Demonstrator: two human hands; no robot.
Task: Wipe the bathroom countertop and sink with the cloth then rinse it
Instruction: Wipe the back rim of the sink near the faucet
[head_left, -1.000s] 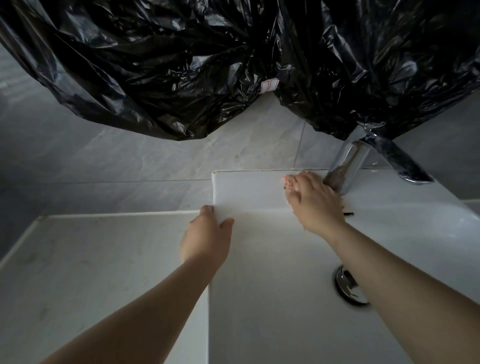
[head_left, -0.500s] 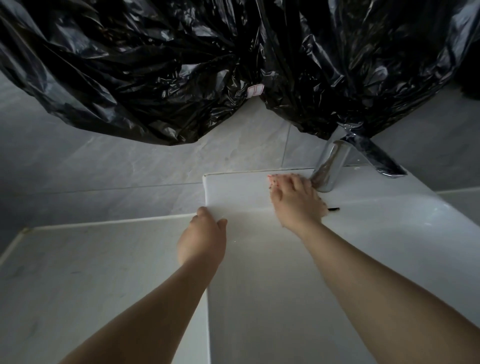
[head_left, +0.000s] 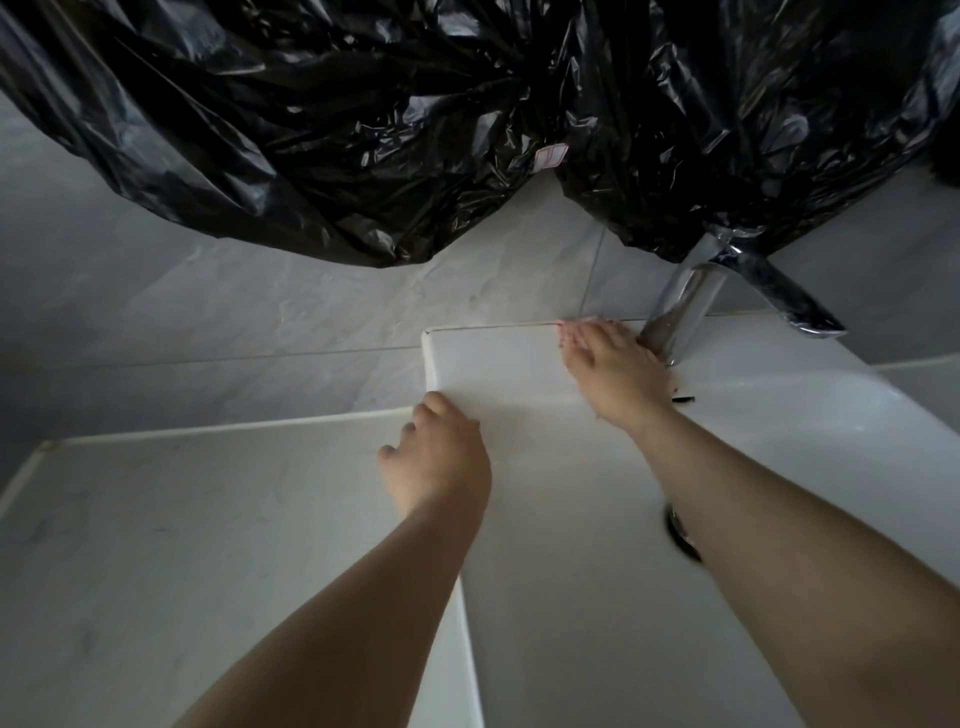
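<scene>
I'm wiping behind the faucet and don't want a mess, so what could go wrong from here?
The right hand presses the cloth right beside the faucet base, so it may knock against it. The black plastic hangs low over the faucet and could snag. The left hand rests on the sink rim; it might slip if that's wet.

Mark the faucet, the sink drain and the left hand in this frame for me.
faucet (head_left: 685, 304): head view, on the chrome upright body.
drain (head_left: 678, 532): head view, on the visible sliver of its metal rim.
left hand (head_left: 441, 460): head view, on the back of the hand.
</scene>
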